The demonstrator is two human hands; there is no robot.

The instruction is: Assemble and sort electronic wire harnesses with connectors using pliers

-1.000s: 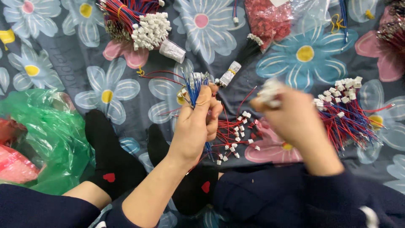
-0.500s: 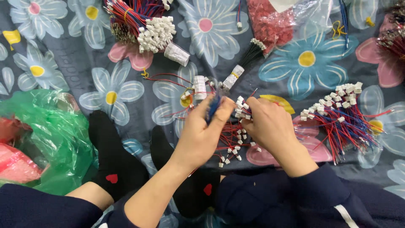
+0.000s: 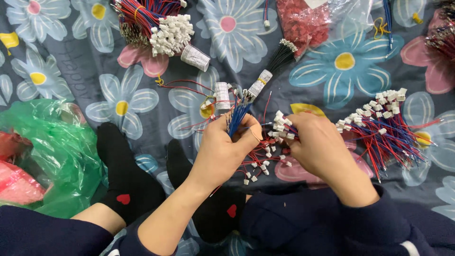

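The person sits with legs crossed on a flowered cloth (image 3: 332,61), dark socks with small red hearts (image 3: 124,180) showing below the hands. The left hand (image 3: 222,154) is clenched around a thin bunch of blue wires (image 3: 235,118), which stick up out of the fist toward twelve o'clock and fan slightly at their metal tips. Just beside it, at three o'clock, the right hand (image 3: 322,149) pinches a cluster of small white plug connectors (image 3: 280,127) between thumb and fingertips; the two hands nearly touch, the connectors sitting right against the left thumb. Under and between the hands lies a loose scatter of red wires with white connectors (image 3: 258,163). At three o'clock from the right hand, a fanned bundle of red and blue wires (image 3: 386,125) rests on the cloth, its white ends pointing up and left. Toward twelve o'clock a black wire bundle (image 3: 275,64) with a white paper band lies slanted, and farther off at eleven o'clock sits a thick bundle with a heap of white connectors (image 3: 168,31). A clear bag of red parts (image 3: 303,21) lies at one o'clock. At nine o'clock, well apart, a crumpled green plastic bag (image 3: 54,151) bulges.
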